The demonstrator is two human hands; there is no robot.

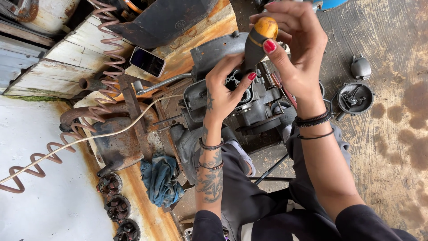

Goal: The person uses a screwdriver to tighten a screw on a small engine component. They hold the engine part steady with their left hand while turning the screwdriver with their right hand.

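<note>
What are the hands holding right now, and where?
The right hand grips a screwdriver by its handle; the left hand steadies its lower end at the engine.

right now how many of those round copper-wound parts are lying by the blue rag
3, in a row at lower left beside the blue rag: one nearest the rag, one below it, one at the bottom edge, partly cut off. More may lie out of frame.

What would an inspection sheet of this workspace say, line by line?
Surface: stained concrete floor, rusty bench edge.
Job's things: grey engine block; screwdriver with yellow-black handle, tip down into it.
Clutter: blue rag, phone, round engine cover, three wound coils.
Grip: right hand closed on the handle; left hand steadies the shaft.
Cables: coiled hose, pale cord.
Surroundings: rusty exhaust pipe.
</note>
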